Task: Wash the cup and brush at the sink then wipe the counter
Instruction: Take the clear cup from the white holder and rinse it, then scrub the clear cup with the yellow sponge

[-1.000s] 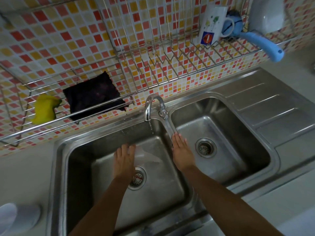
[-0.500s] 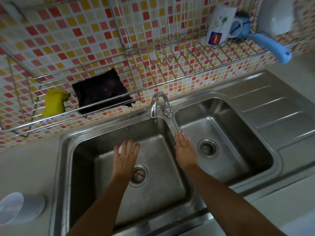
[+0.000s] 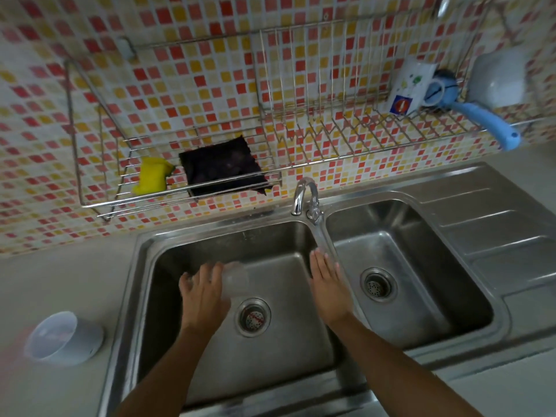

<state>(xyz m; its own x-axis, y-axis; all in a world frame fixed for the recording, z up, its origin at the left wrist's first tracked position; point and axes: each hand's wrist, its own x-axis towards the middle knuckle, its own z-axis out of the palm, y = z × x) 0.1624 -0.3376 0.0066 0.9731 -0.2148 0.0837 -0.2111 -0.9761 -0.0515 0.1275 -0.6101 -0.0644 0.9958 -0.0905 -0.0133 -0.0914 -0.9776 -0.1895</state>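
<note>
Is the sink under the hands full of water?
Empty: the sink shows its drain and bare steel bottom, with no pooled water.

Single viewpoint: one wide-angle camera worn on the person's head, set near and high over the double sink [image 3: 240,239] and pitched steeply forward and down. It faces the tiled wall [image 3: 195,85], with the wire rack [image 3: 331,136] spanning the upper frame. The left forearm [image 3: 156,371] and right forearm [image 3: 406,365] enter from the bottom edge, and the desk [image 3: 60,281] curves away at either side.
</note>
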